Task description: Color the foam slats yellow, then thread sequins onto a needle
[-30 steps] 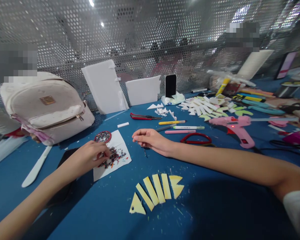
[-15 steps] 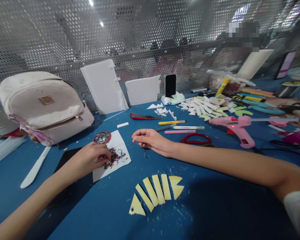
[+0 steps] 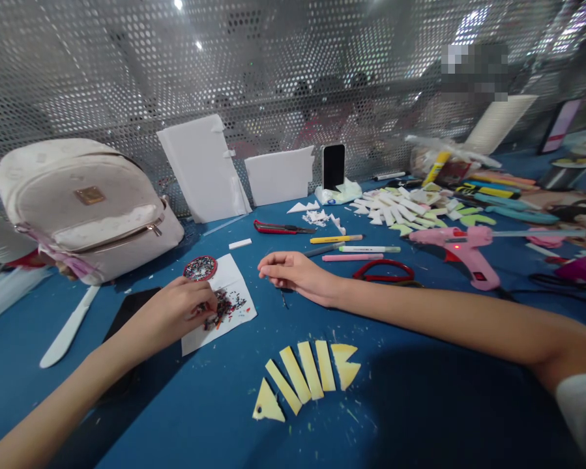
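On a sheet of white paper (image 3: 241, 277), my left hand (image 3: 185, 305) is closed in a pinch at a pile of tiny dark and coloured bits (image 3: 227, 306). Its fingertips are partly hidden, and what they hold cannot be made out. Just behind it stands a small round red-rimmed dish (image 3: 201, 268) full of similar bits. My right hand (image 3: 297, 275) rests on the blue table with loosely curled fingers, thumb apart, nothing visible in it. Nearer me, yellow cut pieces (image 3: 305, 371) lie in a fish shape: a head with a hole, several strips and a notched tail.
Behind my hands lie a red utility knife (image 3: 280, 227), several pens (image 3: 368, 249) and white foam scraps (image 3: 395, 205). A pink glue gun (image 3: 468, 251) with a lit red light is at right. A white backpack (image 3: 85, 208), a white plastic knife (image 3: 68, 332) and a phone (image 3: 333, 167) are around.
My left hand's fingers have shifted very slightly over the pile of bits. My right hand and the yellow pieces have stayed where they were.
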A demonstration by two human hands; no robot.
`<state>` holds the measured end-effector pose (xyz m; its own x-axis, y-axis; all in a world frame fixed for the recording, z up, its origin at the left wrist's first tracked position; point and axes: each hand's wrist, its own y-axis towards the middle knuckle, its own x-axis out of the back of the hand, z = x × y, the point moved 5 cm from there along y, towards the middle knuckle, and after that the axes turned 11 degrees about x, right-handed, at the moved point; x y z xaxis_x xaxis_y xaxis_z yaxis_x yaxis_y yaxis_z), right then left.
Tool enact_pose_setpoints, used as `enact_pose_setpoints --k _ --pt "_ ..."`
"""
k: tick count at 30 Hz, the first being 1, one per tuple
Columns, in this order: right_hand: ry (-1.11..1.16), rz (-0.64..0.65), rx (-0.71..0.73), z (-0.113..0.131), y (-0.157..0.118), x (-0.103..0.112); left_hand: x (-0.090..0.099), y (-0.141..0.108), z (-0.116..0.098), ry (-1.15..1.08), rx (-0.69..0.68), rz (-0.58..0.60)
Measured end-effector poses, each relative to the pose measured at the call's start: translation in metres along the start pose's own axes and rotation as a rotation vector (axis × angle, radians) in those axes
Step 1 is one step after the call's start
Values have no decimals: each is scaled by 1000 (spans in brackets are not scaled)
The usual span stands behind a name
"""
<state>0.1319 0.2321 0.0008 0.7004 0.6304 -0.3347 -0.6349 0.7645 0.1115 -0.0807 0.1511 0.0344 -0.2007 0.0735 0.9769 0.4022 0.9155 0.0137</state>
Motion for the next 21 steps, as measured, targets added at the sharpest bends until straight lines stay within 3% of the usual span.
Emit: enact_pose_setpoints --k 5,15,21 --pt "-3 5 2 -1 1 0 2 -2 3 -30 20 -12" --pt "0 -5 -3 0 -1 -2 -9 4 -20 -147 18 -87" --pt "-1 -1 0 1 -1 -1 1 2 -19 -154 40 -168"
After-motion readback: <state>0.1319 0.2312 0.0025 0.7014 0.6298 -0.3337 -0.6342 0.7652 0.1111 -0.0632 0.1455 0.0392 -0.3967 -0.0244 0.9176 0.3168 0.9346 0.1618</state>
